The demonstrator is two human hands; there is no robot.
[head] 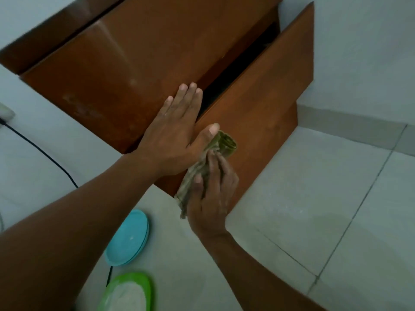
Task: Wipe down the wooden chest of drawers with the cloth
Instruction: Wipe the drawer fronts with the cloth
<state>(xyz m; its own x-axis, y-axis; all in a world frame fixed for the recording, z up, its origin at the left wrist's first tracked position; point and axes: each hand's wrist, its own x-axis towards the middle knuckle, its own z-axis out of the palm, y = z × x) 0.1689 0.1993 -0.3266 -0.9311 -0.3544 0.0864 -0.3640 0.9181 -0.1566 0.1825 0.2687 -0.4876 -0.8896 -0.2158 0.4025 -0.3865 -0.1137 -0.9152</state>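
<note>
A brown wooden chest of drawers (125,63) fills the upper middle of the head view, seen from above. One drawer (269,86) stands pulled out, with a dark gap behind its front. My left hand (175,131) lies flat with straight fingers on the chest front beside that gap. My right hand (213,198) grips a crumpled olive-green cloth (222,143) and holds it against the front of the pulled-out drawer. Part of the cloth is hidden under my fingers.
A blue plate (128,241) and a green plate (128,292) lie on the pale tiled floor (314,209) at lower left. A black cable (45,153) runs across the floor on the left. A white wall (363,52) stands right of the chest.
</note>
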